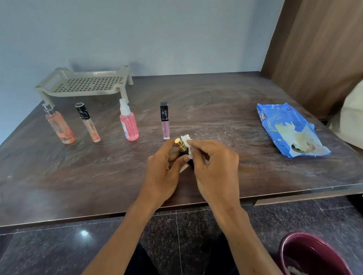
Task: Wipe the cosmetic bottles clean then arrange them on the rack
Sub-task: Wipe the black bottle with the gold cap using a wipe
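The left hand (165, 172) grips a gold-capped bottle (180, 144) mid-frame, and the right hand (214, 172) pinches a white wipe (186, 139) against its cap. Four more bottles (129, 123) stand to the left, below the rack (83, 83) at the upper left.

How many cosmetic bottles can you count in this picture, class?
5. Four stand on the table before the rack: orange bottle, concealer tube, pink spray bottle, lip gloss. The gold-capped bottle is held in the left hand. None appears hidden.
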Demonstrator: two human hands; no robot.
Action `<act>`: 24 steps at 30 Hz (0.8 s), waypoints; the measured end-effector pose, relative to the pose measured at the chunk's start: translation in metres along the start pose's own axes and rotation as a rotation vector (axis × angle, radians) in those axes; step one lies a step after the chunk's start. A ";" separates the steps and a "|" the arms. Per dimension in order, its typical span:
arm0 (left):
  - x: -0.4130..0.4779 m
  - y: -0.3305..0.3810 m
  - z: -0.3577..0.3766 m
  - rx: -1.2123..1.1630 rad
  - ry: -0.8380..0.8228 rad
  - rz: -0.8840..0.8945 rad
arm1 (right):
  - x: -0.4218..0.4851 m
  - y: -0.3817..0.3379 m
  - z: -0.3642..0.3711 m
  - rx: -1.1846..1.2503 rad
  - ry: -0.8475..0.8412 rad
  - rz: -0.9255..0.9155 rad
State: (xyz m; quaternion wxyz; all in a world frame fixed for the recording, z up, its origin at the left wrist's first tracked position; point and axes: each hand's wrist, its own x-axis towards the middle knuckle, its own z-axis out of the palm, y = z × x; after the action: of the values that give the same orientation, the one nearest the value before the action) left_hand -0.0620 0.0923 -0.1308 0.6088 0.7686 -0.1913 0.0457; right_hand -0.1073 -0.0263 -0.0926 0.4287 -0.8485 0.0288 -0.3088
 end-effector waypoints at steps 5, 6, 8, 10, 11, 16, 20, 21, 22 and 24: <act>-0.001 0.003 0.001 -0.006 -0.004 0.001 | -0.013 0.022 -0.002 -0.066 0.019 0.077; -0.001 0.002 0.001 0.016 -0.004 0.012 | -0.014 0.026 -0.004 -0.087 0.007 0.095; 0.000 0.001 0.001 0.049 -0.002 0.031 | -0.012 0.028 -0.006 -0.102 -0.019 0.110; 0.000 0.001 0.001 0.065 0.000 0.054 | -0.007 0.021 -0.007 -0.091 -0.020 0.073; -0.001 0.001 0.000 0.061 -0.002 0.058 | -0.005 0.015 -0.006 -0.081 -0.018 0.044; -0.002 0.003 0.001 -0.030 -0.010 0.010 | -0.007 0.006 0.002 -0.021 0.027 -0.003; -0.001 0.002 0.002 0.030 -0.002 0.047 | -0.020 0.024 -0.001 -0.078 0.043 0.087; -0.001 0.003 0.003 0.056 0.002 0.063 | -0.021 0.028 -0.002 -0.091 0.035 0.103; -0.001 0.004 0.003 0.085 0.011 0.084 | -0.021 0.028 -0.003 -0.104 0.025 0.109; -0.001 0.006 0.004 0.126 0.025 0.119 | -0.018 0.023 -0.003 -0.121 0.012 0.084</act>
State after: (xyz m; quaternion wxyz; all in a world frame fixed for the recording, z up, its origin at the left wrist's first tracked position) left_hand -0.0653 0.0881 -0.1269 0.5577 0.7920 -0.2258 0.1031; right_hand -0.1187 -0.0376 -0.1172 0.3892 -0.8690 0.0857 -0.2934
